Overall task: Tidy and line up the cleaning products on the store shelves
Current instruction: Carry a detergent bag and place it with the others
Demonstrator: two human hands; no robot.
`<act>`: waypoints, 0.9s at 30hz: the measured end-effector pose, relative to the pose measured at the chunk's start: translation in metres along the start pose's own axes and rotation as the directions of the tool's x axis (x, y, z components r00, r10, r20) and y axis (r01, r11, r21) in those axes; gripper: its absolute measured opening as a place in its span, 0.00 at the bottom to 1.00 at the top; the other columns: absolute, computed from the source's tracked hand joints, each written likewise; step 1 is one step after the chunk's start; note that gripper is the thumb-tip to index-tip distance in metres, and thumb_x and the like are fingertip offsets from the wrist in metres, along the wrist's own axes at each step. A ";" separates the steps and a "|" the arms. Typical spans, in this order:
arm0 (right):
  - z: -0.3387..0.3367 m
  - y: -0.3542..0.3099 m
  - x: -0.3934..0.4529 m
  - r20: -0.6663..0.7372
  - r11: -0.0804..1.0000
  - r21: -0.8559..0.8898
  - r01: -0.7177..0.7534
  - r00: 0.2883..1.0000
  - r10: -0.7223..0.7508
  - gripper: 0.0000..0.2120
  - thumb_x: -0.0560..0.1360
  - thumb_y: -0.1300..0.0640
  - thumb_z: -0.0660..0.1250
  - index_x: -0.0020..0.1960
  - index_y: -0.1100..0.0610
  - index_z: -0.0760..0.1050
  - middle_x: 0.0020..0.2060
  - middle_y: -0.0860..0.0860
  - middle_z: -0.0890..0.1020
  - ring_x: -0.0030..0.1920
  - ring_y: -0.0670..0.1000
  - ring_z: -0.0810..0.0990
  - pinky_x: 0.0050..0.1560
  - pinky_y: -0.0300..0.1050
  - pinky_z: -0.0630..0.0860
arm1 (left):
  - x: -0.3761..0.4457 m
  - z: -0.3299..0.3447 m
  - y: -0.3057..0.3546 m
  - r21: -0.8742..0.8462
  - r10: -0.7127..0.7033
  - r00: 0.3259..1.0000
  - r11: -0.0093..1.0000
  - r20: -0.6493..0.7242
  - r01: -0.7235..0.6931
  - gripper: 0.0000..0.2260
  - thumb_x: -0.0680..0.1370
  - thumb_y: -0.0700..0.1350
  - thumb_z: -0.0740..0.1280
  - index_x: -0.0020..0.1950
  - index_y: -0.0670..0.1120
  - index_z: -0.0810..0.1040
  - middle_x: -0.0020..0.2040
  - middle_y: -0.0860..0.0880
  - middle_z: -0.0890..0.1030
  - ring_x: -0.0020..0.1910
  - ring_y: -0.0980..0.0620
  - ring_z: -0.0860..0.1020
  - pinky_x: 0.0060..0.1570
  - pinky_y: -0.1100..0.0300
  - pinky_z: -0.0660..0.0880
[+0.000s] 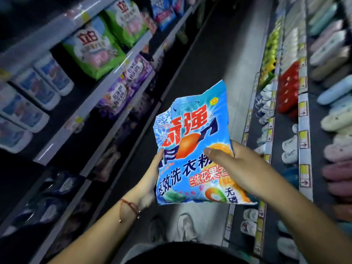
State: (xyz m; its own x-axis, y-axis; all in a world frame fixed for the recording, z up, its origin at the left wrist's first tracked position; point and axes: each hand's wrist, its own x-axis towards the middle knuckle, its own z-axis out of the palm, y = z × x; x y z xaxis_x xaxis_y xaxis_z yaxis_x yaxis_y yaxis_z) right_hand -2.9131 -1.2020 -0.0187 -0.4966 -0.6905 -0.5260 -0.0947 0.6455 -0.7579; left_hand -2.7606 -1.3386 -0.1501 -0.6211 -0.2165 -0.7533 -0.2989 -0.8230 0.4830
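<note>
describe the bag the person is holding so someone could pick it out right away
In the aisle between the two shelf runs, both hands hold the detergent bag up at mid-frame. Unlike the shelved green bags, it is bright blue with red characters and an orange fruit picture.

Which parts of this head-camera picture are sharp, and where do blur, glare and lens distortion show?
Head view: the blue detergent bag held by the left hand and right hand is sharp, with small glints on its plastic; the white bottles at far left are smeared; the shelf edges bow from the wide lens; the lower shelves lie in deep shadow.
</note>
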 end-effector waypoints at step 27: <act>-0.133 0.118 0.110 -0.109 0.527 0.841 -0.122 0.916 0.386 0.15 0.78 0.42 0.67 0.59 0.50 0.80 0.46 0.57 0.88 0.44 0.59 0.88 0.44 0.54 0.84 | 0.078 0.190 0.119 0.632 0.378 0.915 0.676 0.144 -0.379 0.11 0.83 0.48 0.64 0.59 0.46 0.81 0.46 0.53 0.87 0.46 0.55 0.86 0.44 0.65 0.81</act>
State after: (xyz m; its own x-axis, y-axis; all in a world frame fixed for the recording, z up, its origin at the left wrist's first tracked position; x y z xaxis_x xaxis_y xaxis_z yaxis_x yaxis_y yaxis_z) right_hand -3.0933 -1.1583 -0.1142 -0.5857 -0.3474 -0.7323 0.7363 0.1498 -0.6599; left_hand -2.9827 -1.3533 -0.0668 -0.7850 -0.4336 -0.4424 -0.4250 -0.1427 0.8939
